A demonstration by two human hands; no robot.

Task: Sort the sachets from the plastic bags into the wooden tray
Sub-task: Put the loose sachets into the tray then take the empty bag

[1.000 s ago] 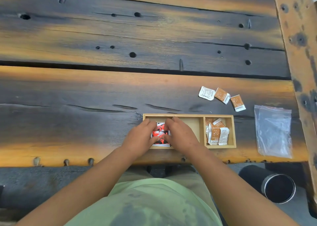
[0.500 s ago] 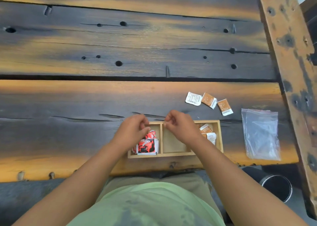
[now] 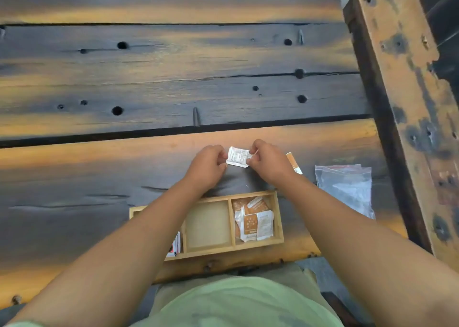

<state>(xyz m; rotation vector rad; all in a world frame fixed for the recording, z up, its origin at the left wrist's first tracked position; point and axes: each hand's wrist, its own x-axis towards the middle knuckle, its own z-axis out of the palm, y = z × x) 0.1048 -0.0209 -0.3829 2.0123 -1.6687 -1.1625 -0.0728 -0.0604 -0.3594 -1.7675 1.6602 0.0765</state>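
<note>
both hands' fingers (image 3: 250, 153) pinching white sachet (image 3: 238, 157), beyond wooden tray (image 3: 278, 216)

Wooden tray (image 3: 223, 249): at the near edge of the table (image 3: 173, 83), three compartments side by side, with a heap of sachets (image 3: 253, 220) in the right one and edge sachets (image 3: 175, 246) in the left one, partly under the left forearm. Behind the tray, a single sachet (image 3: 238, 157) is pinched between the left hand (image 3: 207, 169) and right hand (image 3: 269, 164), with a loose sachet (image 3: 294, 164) just right of the right hand. Plastic bags (image 3: 347, 187): flat on the table, right of the tray, near the right edge.
</note>
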